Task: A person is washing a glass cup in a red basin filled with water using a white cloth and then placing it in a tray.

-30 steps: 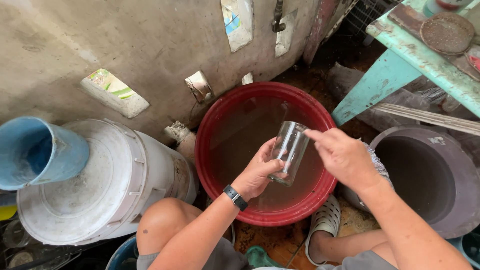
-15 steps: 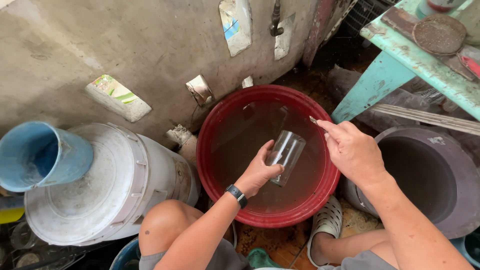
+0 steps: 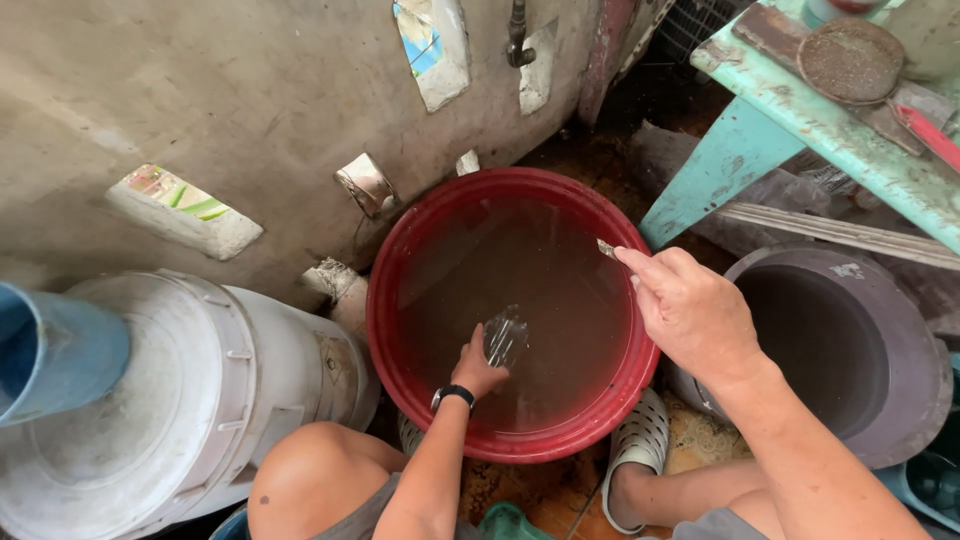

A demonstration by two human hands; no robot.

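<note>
Left hand (image 3: 478, 372) closed around a clear glass (image 3: 505, 336), gripping its lower end; the glass sticks out toward 1 o'clock from the hand, dipped in the water. A black watch (image 3: 452, 396) sits on that wrist. Right hand (image 3: 690, 312) is up at 3 o'clock from the glass, well apart from it, over the basin's right rim, fingers loosely curled, thumb and forefinger pinched on a small pale scrap (image 3: 606, 248) at its 10 o'clock; cannot tell what the scrap is.

Both hands work over a round red plastic basin (image 3: 400, 250) of brownish water. Open water fills the basin at 12 o'clock of the glass; the near rim lies close at 6 o'clock.

Outward: rough concrete wall (image 3: 220, 90) at 11 o'clock, touching the basin's far edge. A white plastic bucket (image 3: 200, 400) lies on its side at 9 o'clock, a blue tub (image 3: 50, 350) beyond it. A dark grey round pot (image 3: 900, 350) at 3 o'clock, just beside the basin. Worn teal tabletop (image 3: 850, 150) at 1 o'clock carries a rusty round sieve (image 3: 850, 60).
</note>
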